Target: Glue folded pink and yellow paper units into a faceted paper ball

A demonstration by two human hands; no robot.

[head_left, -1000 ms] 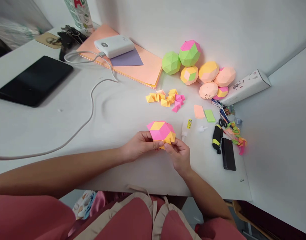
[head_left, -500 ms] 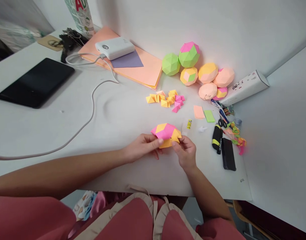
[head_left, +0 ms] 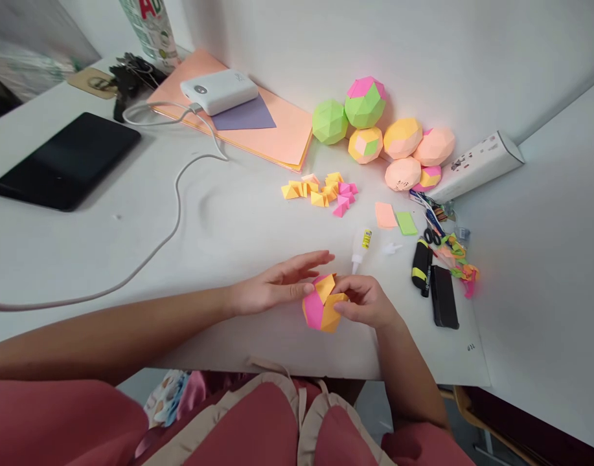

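- Your right hand (head_left: 367, 303) pinches the yellow edge of a faceted paper shape (head_left: 315, 312) over the white desk (head_left: 238, 233); your left hand (head_left: 265, 289) spreads open, thumb at its pink side.
- Matte pink and yellow panels meet in crisp folds.

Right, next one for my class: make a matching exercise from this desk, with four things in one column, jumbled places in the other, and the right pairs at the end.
Things
1. pink-and-orange paper shape
2. white power bank
3. black tablet
4. small bottle with a yellow label

Places
A. flat at the left side of the desk
B. just beyond the right hand, nozzle toward it
C. pinched in the right hand's grip
D. on the peach and purple sheets

Pairs: 1-C, 2-D, 3-A, 4-B
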